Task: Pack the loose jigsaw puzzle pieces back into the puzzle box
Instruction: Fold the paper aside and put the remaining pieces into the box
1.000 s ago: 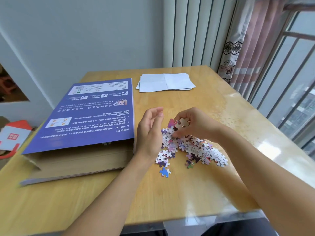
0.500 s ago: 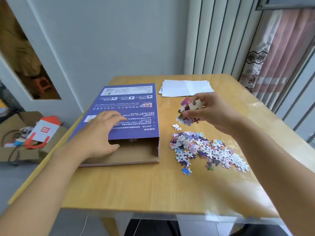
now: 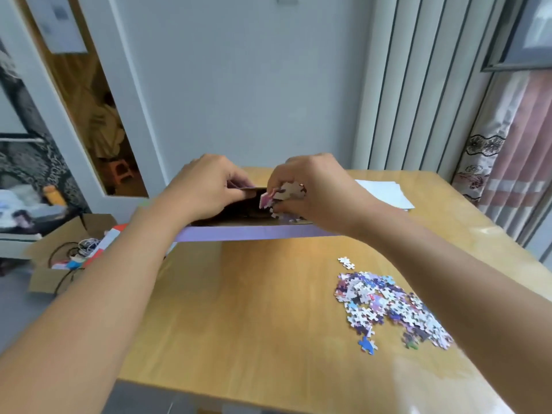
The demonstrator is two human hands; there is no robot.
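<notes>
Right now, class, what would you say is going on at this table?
A person is packing a jigsaw away. The left hand holds the end of the puzzle box open, while the right hand pushes a handful of pieces into the opening. Most of the job is left: a pile of loose pieces lies on the wooden table to the right, and white paper sits behind the hands.

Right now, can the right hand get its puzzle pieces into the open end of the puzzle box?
Probably yes. The left hand holds the flap of the puzzle box up, so the opening is clear, and the right hand with its handful of puzzle pieces is already at the mouth.
</notes>
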